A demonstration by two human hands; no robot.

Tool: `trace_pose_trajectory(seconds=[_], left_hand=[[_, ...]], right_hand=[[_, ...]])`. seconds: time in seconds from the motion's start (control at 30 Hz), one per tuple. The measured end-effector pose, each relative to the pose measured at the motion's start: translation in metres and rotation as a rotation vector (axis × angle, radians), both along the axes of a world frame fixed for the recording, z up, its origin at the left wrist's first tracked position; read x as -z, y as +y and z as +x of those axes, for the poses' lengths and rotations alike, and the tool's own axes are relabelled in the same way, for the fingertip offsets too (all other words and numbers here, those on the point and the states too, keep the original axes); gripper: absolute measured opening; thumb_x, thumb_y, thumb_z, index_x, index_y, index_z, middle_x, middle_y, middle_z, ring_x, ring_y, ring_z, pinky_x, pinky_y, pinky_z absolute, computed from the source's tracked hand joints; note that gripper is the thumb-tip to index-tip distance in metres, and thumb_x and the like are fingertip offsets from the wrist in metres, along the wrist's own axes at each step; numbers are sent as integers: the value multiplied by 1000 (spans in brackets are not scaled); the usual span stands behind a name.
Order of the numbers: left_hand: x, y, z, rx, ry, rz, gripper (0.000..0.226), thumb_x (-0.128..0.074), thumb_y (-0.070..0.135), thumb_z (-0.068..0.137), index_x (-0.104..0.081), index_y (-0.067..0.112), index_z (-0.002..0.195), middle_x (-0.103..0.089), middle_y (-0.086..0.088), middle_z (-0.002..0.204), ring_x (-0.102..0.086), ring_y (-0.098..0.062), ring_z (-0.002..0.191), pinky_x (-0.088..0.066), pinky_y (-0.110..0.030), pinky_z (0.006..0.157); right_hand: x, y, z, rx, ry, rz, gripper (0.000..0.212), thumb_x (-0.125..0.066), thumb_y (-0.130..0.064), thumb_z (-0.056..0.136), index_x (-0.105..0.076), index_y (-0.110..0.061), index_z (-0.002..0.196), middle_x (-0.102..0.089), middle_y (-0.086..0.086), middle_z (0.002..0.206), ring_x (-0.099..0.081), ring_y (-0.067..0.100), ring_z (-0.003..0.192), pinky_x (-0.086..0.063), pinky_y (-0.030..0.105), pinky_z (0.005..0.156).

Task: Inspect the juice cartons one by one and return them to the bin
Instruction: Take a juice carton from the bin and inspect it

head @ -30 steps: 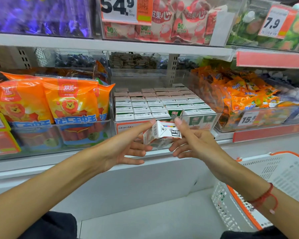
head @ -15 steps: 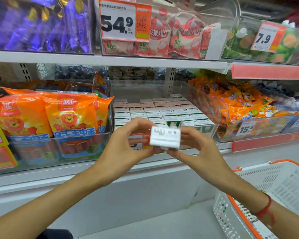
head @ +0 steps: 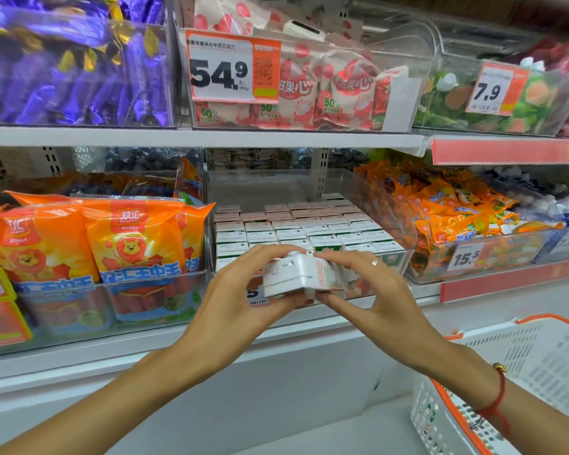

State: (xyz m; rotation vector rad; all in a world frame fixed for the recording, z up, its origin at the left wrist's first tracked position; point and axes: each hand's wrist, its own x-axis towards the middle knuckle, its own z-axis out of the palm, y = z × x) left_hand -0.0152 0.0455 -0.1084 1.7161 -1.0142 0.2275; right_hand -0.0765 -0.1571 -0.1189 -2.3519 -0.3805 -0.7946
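The left hand (head: 240,290) and right hand (head: 372,290) both grip one small white juice carton (head: 296,274) between fingers and thumbs, held just in front of the clear bin (head: 404,257) of packed cartons (tops up, in rows). Orange sausage packs (head: 89,247) sit left; a white basket (head: 519,372) stands near right

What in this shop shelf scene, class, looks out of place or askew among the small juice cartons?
One small white juice carton is out of the clear plastic bin, gripped on its side between the left hand and right hand. A green-fronted carton stands higher than the flat rows. No spills or damage show.
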Motion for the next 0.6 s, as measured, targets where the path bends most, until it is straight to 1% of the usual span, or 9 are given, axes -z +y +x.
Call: trace_pose_trajectory(seconds=[0.07,0.13,0.2,0.27,0.33,0.37,0.43,0.5,0.6], left_hand=[[-2,0,3,-40,54,-44,47,-71,44,72,-57,41,116,-63,27,116,-58,3,112,-47,-10,87],[-3,-2,10,-116,95,-119,45,-71,39,74,-56,36,117,-63,26,115,-58,5,109,-51,-12,84],[-7,-10,20,-169,166,-192,41,-72,32,80,-53,31,117,-64,22,112,-59,8,103,-52,-10,76],[-12,-25,32,-174,224,-199,38,-72,22,85,-51,27,116,-62,19,110,-59,15,96,-49,-4,70],[-16,-44,45,-152,252,-146,36,-70,17,88,-49,24,116,-60,18,106,-59,18,89,-47,-2,66],[-17,-54,50,-141,260,-108,35,-70,17,88,-49,23,116,-60,17,104,-61,15,88,-49,-6,67],[-15,-71,60,-138,267,-20,36,-71,16,88,-51,20,117,-62,10,104,-64,0,91,-56,-21,76],[-13,-81,66,-165,248,91,39,-73,16,86,-53,20,119,-63,8,103,-64,-12,95,-56,-37,85],[-14,-84,70,-201,95,315,47,-72,25,87,-52,26,130,-64,2,113,-64,-18,98,-55,-42,82]], right_hand=[[-3,-5,10,27,60,52,48,-61,-54,84,-47,-47,130,-55,-27,122,-51,3,113,-46,17,80],[-4,-19,23,132,102,88,53,-56,-55,85,-43,-44,134,-55,-22,126,-49,2,118,-48,29,89],[1,-40,34,291,142,10,53,-51,-49,92,-39,-34,141,-50,-12,140,-43,10,130,-39,34,104],[10,-56,38,410,221,-168,55,-47,-45,97,-36,-23,146,-42,-4,149,-35,15,138,-27,30,111],[22,-65,38,446,243,-317,52,-47,-41,98,-40,-18,143,-42,1,149,-34,20,137,-24,29,112],[26,-66,38,441,229,-347,49,-49,-39,98,-43,-17,141,-44,3,147,-35,21,135,-25,30,111],[27,-67,38,434,201,-351,47,-53,-36,96,-47,-16,138,-47,3,144,-38,22,133,-27,31,110],[25,-68,38,432,181,-358,47,-56,-35,95,-48,-16,138,-48,3,143,-39,23,133,-29,32,111],[25,-73,38,419,180,-379,51,-60,-33,93,-45,-18,139,-46,1,145,-38,22,134,-28,32,111]])
